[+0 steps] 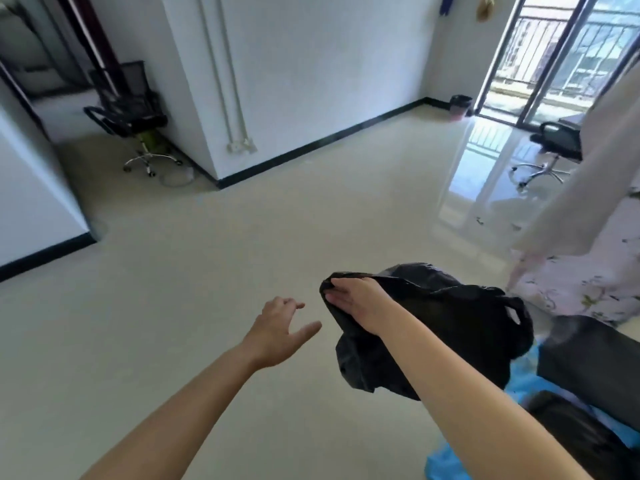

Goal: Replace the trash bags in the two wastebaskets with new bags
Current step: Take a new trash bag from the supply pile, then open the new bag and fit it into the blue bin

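Note:
My right hand (358, 301) grips the edge of a black trash bag (446, 327), which hangs crumpled under my forearm above the floor at the lower right. Its handle loop shows at the right side. My left hand (277, 332) is held out just left of the bag with fingers spread, touching nothing. A pink wastebasket (460, 107) lined with a dark bag stands far off in the corner by the balcony door. Black plastic (585, 438) lies on a blue thing at the bottom right; I cannot tell what it covers.
Glossy beige tile floor (242, 271) spreads ahead. A black office chair (131, 112) stands at the left behind a white wall corner, another chair (554, 147) at the right. A floral-sheeted bed (595, 282) with white cloth is at the right edge. A dark cushion (595, 355) lies near it.

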`<action>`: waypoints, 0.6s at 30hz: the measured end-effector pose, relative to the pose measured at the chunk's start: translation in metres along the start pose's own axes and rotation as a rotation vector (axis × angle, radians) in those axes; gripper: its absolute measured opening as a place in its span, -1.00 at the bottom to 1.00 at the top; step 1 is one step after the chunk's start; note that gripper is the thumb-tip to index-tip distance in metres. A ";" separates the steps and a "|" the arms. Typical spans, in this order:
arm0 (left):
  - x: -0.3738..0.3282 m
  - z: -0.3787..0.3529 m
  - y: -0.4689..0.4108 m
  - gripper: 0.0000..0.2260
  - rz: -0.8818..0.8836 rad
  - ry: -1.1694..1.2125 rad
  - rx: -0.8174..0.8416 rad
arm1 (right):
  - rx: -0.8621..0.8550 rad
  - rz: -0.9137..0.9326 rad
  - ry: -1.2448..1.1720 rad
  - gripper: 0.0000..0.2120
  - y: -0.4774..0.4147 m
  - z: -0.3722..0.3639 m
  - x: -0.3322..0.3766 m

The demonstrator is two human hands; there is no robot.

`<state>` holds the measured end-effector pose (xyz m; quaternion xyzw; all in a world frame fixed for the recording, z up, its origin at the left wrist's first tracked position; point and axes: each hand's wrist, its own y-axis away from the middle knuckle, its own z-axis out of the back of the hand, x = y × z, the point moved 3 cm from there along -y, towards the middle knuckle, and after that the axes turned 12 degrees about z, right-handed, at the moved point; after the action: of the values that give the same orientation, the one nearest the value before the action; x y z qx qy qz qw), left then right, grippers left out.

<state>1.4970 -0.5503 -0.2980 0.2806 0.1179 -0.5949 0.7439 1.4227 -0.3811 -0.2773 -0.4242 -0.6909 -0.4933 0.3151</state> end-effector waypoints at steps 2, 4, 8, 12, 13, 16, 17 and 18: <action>0.048 0.037 0.010 -0.23 0.091 0.031 0.002 | 0.090 -0.046 -0.088 -0.73 -0.001 -0.073 -0.014; 0.094 0.072 0.019 -0.07 0.174 0.093 -0.003 | 0.202 -0.091 -0.133 -0.75 0.001 -0.142 -0.028; 0.172 0.124 0.039 -0.13 0.309 0.407 0.064 | 0.397 -0.153 -0.146 -0.82 0.002 -0.261 -0.051; 0.233 0.152 0.053 -0.74 0.339 0.692 -0.021 | 0.523 -0.233 -0.112 -0.88 -0.008 -0.356 -0.084; 0.253 0.159 0.053 -0.82 0.379 0.676 -0.147 | 0.554 -0.256 -0.093 -0.88 -0.012 -0.377 -0.094; 0.323 0.184 0.057 -0.90 0.559 0.515 -0.417 | 0.648 -0.267 0.047 -0.85 -0.036 -0.438 -0.125; 0.343 0.197 0.058 -0.90 0.620 0.464 -0.473 | 0.677 -0.248 0.125 -0.81 -0.046 -0.459 -0.134; 0.364 0.211 0.062 -0.89 0.688 0.431 -0.527 | 0.710 -0.221 0.219 -0.77 -0.056 -0.481 -0.144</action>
<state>1.6184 -0.9583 -0.2942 0.2223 0.3163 -0.1928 0.9019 1.4442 -0.8854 -0.2723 -0.1563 -0.8226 -0.2967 0.4592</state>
